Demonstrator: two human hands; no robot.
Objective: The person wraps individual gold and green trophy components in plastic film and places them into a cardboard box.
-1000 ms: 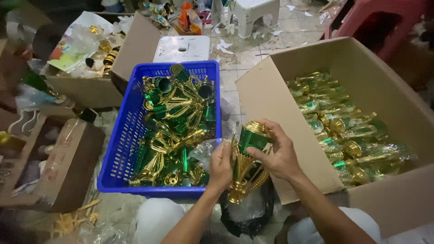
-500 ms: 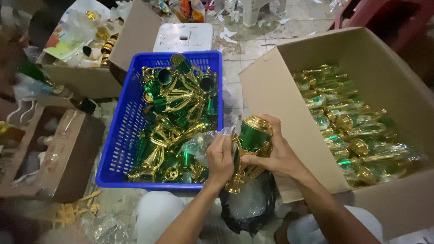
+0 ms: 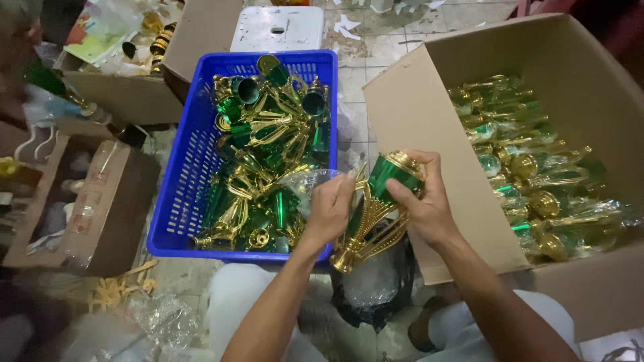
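Observation:
Both my hands hold one green and gold trophy cup (image 3: 377, 201) over my lap, tilted with its gold base towards me. My left hand (image 3: 330, 209) grips its lower stem and handles. My right hand (image 3: 424, 201) wraps the green cup near the gold lid. A blue plastic crate (image 3: 184, 171) just left of my hands holds several more green and gold trophies, with a bit of clear plastic at its near corner. A big cardboard box (image 3: 429, 134) on the right holds several trophies wrapped in clear plastic.
A black plastic bag (image 3: 376, 288) lies below my hands. Open cardboard boxes stand at the left (image 3: 100, 201) and far left back (image 3: 181, 40). A white plastic stool (image 3: 278, 27) sits behind the crate. Plastic scraps litter the tiled floor.
My hands have turned the trophy slightly and kept hold of it. The camera has shifted a little closer and lower over the crate and box.

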